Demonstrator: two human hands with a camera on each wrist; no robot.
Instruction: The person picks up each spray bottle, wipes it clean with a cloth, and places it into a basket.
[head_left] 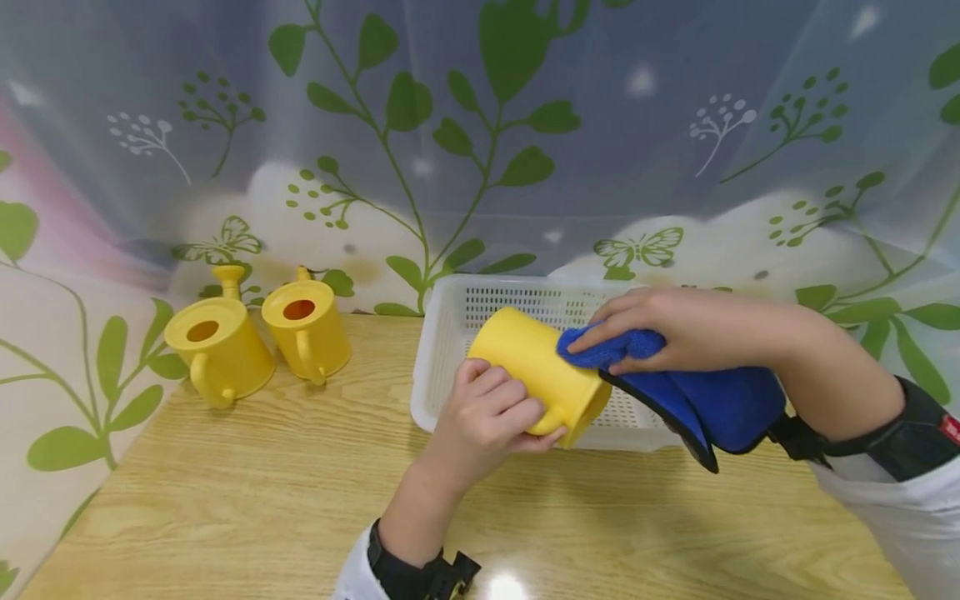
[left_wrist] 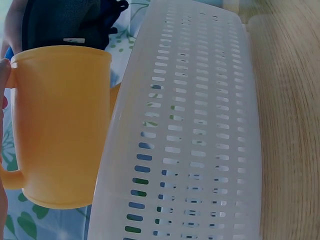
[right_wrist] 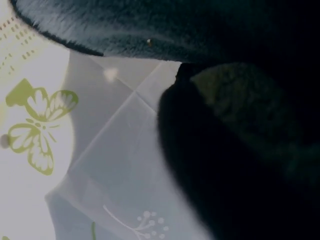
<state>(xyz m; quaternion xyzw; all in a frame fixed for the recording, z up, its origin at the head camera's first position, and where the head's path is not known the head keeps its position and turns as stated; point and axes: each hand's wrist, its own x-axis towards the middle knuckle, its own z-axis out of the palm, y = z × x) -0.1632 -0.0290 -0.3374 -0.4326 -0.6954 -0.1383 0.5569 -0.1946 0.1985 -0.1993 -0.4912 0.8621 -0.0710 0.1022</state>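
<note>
A yellow watering can point(head_left: 528, 346) is held tilted above the white basket, and my left hand point(head_left: 487, 412) grips it by the handle. Against its upper side my right hand point(head_left: 667, 329) presses a bunched part of a blue cloth point(head_left: 716, 404); the rest of the dark-edged cloth hangs below that hand. In the left wrist view the can's smooth side point(left_wrist: 60, 125) fills the left, with only a bit of the left hand at the edge. Cloth pile point(right_wrist: 115, 35) covers the top of the right wrist view, where the right hand's fingers cannot be made out.
The white slotted basket point(head_left: 435, 367) stands on the wooden table point(head_left: 262, 492) under both hands. Two more yellow watering cans, one farther left point(head_left: 232, 354) and one beside it point(head_left: 326, 329), stand upright at the back left. A leaf-patterned curtain point(head_left: 480, 192) hangs behind.
</note>
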